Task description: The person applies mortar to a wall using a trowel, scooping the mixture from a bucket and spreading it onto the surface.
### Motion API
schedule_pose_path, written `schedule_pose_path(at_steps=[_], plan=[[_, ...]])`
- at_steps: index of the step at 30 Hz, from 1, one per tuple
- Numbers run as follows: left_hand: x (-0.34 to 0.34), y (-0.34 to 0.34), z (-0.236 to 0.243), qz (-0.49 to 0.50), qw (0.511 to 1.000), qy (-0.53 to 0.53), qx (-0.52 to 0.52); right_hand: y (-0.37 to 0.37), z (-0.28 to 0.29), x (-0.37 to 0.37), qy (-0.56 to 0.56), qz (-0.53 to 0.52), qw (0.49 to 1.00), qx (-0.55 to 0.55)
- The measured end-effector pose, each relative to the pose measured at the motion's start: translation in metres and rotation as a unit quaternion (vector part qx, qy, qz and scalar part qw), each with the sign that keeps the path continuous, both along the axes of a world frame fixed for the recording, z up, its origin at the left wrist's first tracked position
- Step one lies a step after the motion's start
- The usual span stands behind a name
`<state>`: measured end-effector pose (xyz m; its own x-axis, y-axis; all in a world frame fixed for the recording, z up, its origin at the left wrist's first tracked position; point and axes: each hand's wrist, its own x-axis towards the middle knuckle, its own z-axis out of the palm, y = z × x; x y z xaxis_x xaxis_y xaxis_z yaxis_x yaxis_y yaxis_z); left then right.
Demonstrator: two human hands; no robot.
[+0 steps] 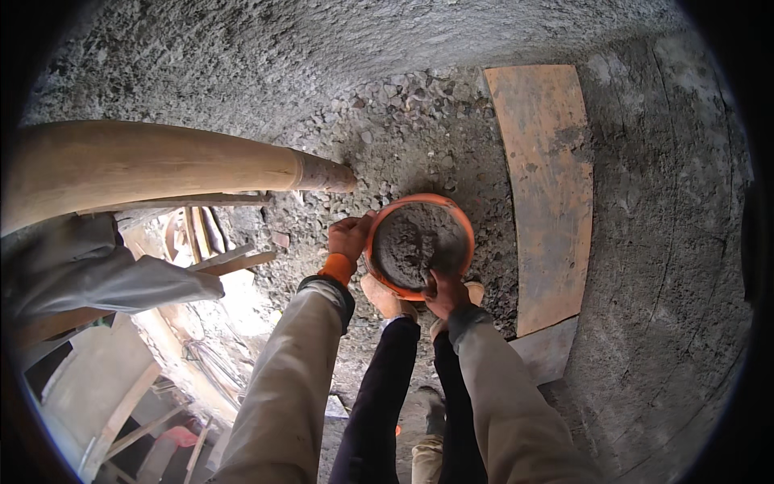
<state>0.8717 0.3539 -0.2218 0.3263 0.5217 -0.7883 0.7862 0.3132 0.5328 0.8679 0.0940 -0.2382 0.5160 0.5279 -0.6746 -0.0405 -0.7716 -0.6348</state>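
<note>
A round orange bucket [464, 216] filled with wet grey mortar [401, 245] stands in front of me, just beyond my shoes. My left hand [349, 239] is closed on its left rim. At the near right rim, my right hand [446, 294] is closed, with its fingers reaching over the mortar. A dark, lumpy shape lies in the mortar by those fingers. I cannot make out whether it is a mortar-covered tool or just mortar, and what the right hand grips is hidden.
Gravel [439, 161] covers the ground around the bucket. To the right, a long wooden board [548, 194] lies beside a rough grey wall [661, 202]. From the left come a thick bamboo pole [161, 165], grey sheeting [121, 278] and timber pieces. Another person's boot [431, 407] shows behind me.
</note>
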Motion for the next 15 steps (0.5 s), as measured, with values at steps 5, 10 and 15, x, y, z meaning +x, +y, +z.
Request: schedule_pose_path(at_steps=[5, 10, 15], plan=[[0.008, 0.019, 0.006, -0.009, 0.996, -0.043, -0.080, -0.027, 0.090, 0.029, -0.070, 0.003, 0.998, -0.003], [-0.003, 0.028, -0.004, 0.002, 0.992, -0.056, -0.110, -0.052, 0.117, 0.052, -0.118, 0.080, 0.989, -0.046], [-0.016, 0.051, -0.017, -0.163, 0.971, -0.159, -0.070, -0.030, 0.176, 0.083, -0.090, 0.064, 0.991, 0.079]])
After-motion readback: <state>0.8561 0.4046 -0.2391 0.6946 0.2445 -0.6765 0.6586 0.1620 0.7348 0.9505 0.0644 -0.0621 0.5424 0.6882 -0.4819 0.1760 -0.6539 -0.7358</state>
